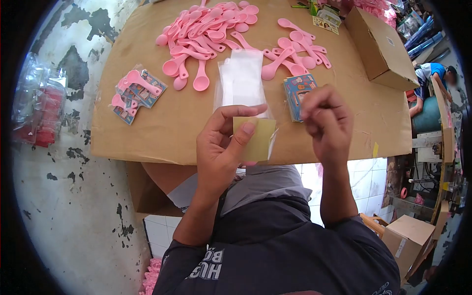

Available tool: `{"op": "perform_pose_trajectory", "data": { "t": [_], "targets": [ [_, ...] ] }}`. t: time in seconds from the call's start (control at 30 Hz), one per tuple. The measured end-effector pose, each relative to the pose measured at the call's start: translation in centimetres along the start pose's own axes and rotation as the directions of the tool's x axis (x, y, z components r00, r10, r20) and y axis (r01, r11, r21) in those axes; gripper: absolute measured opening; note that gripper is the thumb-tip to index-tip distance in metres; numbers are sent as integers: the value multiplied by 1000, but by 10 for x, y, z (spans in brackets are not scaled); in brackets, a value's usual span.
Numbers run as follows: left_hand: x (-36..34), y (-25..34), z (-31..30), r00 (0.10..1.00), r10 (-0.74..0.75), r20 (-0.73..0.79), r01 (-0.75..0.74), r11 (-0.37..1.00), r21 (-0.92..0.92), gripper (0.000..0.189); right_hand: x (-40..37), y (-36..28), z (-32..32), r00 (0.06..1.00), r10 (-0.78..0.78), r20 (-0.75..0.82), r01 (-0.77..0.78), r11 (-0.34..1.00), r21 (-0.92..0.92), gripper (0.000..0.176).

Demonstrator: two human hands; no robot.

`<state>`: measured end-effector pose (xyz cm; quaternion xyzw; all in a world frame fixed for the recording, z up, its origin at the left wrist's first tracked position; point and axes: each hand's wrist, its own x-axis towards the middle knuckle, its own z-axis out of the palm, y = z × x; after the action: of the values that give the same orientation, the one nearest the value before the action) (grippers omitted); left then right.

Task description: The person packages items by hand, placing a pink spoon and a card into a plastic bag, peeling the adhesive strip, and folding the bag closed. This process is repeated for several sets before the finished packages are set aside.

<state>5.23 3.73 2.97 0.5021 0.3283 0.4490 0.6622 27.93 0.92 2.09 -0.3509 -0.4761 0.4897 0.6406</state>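
Note:
My left hand [221, 142] pinches a plain tan card [260, 140] between thumb and fingers, over the table's front edge. Shiny clear plastic shows along the card's right side, and a bit of pink peeks out below it. To the right, my right hand [330, 123] is raised with its fingers curled together; whatever they hold, if anything, is hidden. Just behind it lies a stack of blue printed cards [296, 91]. Clear plastic bags [242, 78] lie flat beyond my left hand. Pink measuring spoons [211, 29] form a heap farther back, with several more spoons [300, 49] spread to its right.
Packed sets of cards and pink spoons [140, 91] sit at the table's left. A cardboard box [381, 49] stands at the back right. Bagged red items [49, 110] are by the peeling wall. Another person [432, 73] bends over at the far right.

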Motion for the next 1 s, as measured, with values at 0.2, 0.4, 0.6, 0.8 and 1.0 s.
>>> {"op": "perform_pose_trajectory", "data": {
  "t": [0.2, 0.4, 0.6, 0.8, 1.0],
  "targets": [
    [2, -1, 1, 997, 30, -69, -34, 997, -63, 25, -3, 11, 44, 996, 89, 1, -85, 952, -295, 18],
    [3, -5, -6, 996, 85, -40, -85, 996, -4, 25, 0, 3, 39, 985, 169, -28, -171, 974, -151, 17],
    [0, -3, -8, 998, 57, -29, -56, 997, 43, 23, -4, -3, 32, 972, 233, -22, -234, 968, -92, 17],
    [-1, -13, -14, 976, 219, -2, -218, 975, -41, 13, -5, -2, 34, 1000, 19, 22, -17, 994, -108, 16],
    [-2, -9, -19, 980, 197, 1, -190, 946, -263, 11, -4, -13, 35, 993, 67, 100, -60, 996, -73, 21]
  ]
}}
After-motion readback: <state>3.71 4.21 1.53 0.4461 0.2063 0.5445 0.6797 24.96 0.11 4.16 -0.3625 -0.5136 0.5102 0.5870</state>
